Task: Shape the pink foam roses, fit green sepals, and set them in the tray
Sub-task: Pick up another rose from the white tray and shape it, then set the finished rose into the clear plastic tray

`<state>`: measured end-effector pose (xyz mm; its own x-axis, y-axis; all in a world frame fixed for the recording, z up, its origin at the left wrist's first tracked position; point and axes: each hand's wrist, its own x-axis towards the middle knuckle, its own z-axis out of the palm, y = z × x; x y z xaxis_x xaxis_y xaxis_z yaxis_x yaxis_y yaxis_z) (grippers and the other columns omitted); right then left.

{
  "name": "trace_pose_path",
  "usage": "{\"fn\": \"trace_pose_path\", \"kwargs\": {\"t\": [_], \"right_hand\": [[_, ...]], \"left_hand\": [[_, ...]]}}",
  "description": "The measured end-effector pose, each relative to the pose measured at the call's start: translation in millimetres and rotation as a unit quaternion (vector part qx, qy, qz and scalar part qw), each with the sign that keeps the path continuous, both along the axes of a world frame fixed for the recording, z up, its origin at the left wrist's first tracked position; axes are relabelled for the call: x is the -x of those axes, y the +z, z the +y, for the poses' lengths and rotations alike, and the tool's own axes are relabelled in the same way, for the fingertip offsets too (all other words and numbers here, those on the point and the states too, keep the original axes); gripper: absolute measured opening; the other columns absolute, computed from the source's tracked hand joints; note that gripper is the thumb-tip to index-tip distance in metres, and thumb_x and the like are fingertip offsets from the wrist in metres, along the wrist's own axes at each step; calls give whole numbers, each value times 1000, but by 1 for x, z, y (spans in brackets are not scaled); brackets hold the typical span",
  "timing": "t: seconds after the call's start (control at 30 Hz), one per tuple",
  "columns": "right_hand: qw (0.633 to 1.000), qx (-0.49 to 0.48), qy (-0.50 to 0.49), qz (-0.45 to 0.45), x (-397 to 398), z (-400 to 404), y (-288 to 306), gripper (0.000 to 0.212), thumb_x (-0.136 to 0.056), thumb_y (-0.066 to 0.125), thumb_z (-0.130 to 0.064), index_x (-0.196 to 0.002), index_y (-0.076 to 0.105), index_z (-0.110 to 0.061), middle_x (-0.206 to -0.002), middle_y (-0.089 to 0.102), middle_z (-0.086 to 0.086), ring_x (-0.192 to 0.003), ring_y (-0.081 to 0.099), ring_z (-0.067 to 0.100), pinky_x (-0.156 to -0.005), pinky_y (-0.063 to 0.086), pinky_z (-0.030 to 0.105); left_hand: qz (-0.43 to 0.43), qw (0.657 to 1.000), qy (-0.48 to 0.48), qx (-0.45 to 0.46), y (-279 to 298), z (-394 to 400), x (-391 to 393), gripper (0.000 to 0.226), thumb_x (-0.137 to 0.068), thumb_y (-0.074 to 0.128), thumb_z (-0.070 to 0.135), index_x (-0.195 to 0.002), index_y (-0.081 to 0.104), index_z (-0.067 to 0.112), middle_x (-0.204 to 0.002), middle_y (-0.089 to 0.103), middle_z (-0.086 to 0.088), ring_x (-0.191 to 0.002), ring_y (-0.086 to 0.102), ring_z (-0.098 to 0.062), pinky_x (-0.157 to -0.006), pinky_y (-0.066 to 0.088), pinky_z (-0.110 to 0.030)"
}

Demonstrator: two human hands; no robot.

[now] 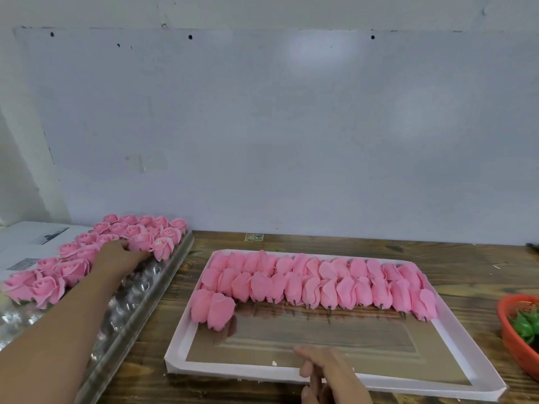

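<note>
My left hand [116,258] reaches far left over a clear plastic tray [163,275], and its fingertips grip the base of a shaped pink rose [142,241] in the tray's back rows. Several shaped roses [73,268] stand in the tray's cups. A flat pink-rimmed box [335,377] in the middle holds rows of unshaped pink foam buds [315,282] lying on their sides. My right hand [329,374] hovers over the box's front rim, fingers loosely bent, with nothing seen in it. Green sepals [525,323] lie in a red basket at the right edge.
The red basket [513,342] is cut off by the frame's right edge. Papers [32,243] lie at the back left beside the clear tray. A pale wall panel [277,126] stands right behind the wooden table [379,249]. Empty cups fill the clear tray's right column.
</note>
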<state>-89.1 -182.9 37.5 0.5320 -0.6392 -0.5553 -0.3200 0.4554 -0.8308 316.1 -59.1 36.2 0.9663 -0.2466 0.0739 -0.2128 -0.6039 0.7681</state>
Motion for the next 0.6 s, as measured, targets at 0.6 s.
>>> {"fn": "trace_pose_path", "kwargs": {"t": [0.6], "right_hand": [[993,90,72,-6,9,1,-2,60,-87,69,-24,-30,52,-16,-34,41,-2,-48,42,12,-46,34,18]], "left_hand": [[5,996,-12,-90,12,-7,-10,54,-78,84,17,-118,62,-12,-126,62,-30,-106,59,-40,-98,46,-46]]}}
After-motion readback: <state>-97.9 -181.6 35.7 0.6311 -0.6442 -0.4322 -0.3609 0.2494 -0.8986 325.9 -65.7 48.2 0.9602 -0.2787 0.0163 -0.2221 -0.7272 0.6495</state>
